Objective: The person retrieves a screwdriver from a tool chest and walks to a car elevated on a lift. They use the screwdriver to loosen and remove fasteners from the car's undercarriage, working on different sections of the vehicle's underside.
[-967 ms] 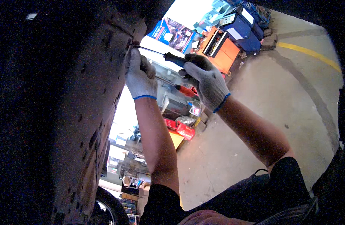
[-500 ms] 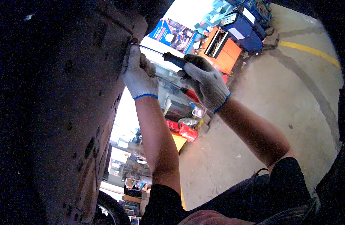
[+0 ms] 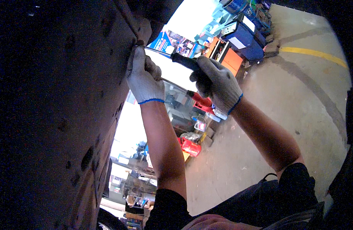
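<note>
My right hand [image 3: 218, 80], in a white knit glove with a blue cuff edge, is closed around the black handle of a screwdriver [image 3: 183, 61]. Its thin shaft runs left to the edge of a dark panel [image 3: 84, 88], where the tip is hidden. My gloved left hand [image 3: 144, 74] is raised against that edge, its index finger pointing up beside the shaft's end. The other left fingers are curled around the shaft of a red-handled screwdriver [image 3: 199, 99], which slants down to the right and passes below my right hand.
The dark panel with holes fills the left side, close to my left hand. Beyond my hands stand an orange tool cabinet [image 3: 232, 61], a dark blue bin-like unit [image 3: 241, 36] and a red container [image 3: 191, 147]. A yellow line [image 3: 314, 53] crosses the concrete floor [image 3: 261, 115].
My right hand has shifted slightly right and down and turned a little, with the black handle still in it. My left hand stays at the panel edge. The whole view has shifted slightly.
</note>
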`<state>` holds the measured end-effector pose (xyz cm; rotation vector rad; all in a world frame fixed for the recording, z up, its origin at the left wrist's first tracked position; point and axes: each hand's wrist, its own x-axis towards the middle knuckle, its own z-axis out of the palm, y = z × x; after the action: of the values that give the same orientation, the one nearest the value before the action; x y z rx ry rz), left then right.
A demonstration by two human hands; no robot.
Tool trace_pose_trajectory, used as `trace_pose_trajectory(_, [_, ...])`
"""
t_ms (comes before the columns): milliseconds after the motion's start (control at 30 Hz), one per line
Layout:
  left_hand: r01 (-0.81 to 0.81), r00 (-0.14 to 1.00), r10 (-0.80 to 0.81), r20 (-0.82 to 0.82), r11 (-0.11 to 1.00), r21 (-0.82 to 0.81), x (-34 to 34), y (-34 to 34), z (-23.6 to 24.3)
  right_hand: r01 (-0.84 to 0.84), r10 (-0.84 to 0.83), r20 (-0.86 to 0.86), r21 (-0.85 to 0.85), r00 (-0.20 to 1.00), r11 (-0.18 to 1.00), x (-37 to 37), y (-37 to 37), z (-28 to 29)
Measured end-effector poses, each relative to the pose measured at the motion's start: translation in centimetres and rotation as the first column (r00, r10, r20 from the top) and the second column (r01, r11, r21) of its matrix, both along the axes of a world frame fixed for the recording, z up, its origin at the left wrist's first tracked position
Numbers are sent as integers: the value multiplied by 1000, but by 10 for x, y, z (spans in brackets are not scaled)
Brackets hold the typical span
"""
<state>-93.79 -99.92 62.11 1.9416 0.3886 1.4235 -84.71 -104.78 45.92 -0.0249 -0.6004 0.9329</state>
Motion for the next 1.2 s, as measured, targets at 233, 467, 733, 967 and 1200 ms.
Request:
trace_pose_trajectory(233, [235,970,-230,75,970,-62,-5,25,0,-521,502,150,347,852,780,-9,29,-16])
trace_pose_trajectory(467, [380,925,-381,6,922,-71,-14,45,-7,477,-549,214,309,808,823,-35,41,-14])
trace_pose_trajectory(733, [578,815,-580,21,815,41,0,74,-40,910,-938,190,249,291,333,-29,46,-13])
trace_pose_trajectory(967, [774,633,-773,40,634,-5,17,104,-33,-50,10,102,402,995,914,-18,59,-21])
trace_pose_trajectory(1200, [912,400,-917,1,398,94,36,132,-24,762,-790,23,246,613,599,-36,82,-13])
